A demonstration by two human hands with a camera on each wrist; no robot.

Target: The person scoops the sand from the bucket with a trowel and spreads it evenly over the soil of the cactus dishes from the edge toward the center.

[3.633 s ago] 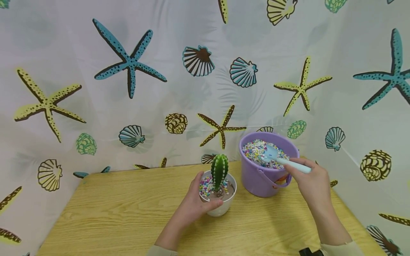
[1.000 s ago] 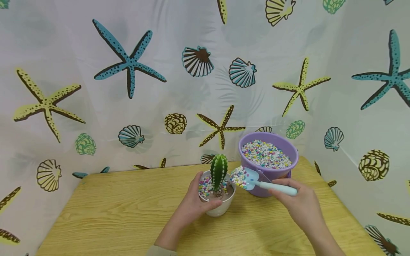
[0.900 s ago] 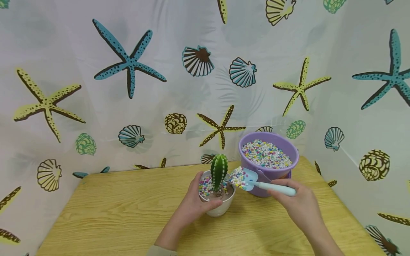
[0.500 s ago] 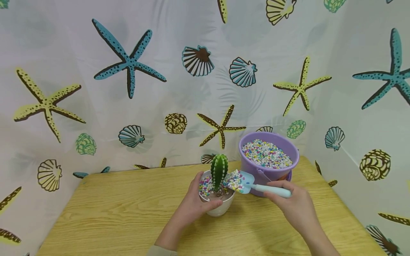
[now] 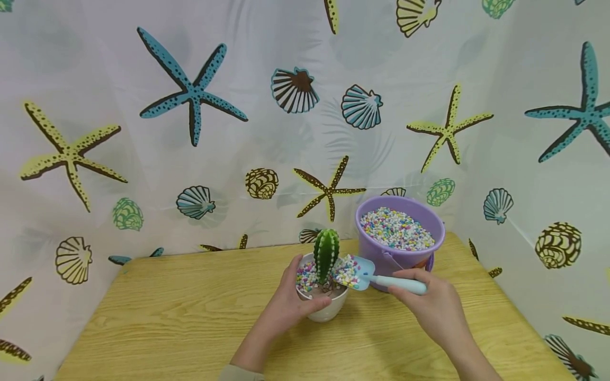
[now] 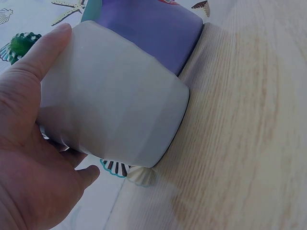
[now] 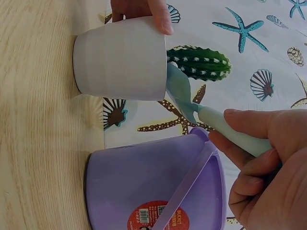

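One pale-blue scoop [image 5: 375, 279] bearing multicolored pebbles [image 5: 346, 271]; ribbed green cactus [image 5: 326, 255], white pot [image 5: 329, 312].

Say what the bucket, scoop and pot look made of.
Bucket: probably plastic, satin; smooth walls, moulded-looking handle.
Scoop: likely plastic, smooth; thin, evenly coloured blade.
Pot: glazed ceramic or plastic, soft sheen over faint facets; the look leaves it open.

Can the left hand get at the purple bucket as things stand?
Probably not without letting go: the left hand grips the white pot, which stands between it and the purple bucket.
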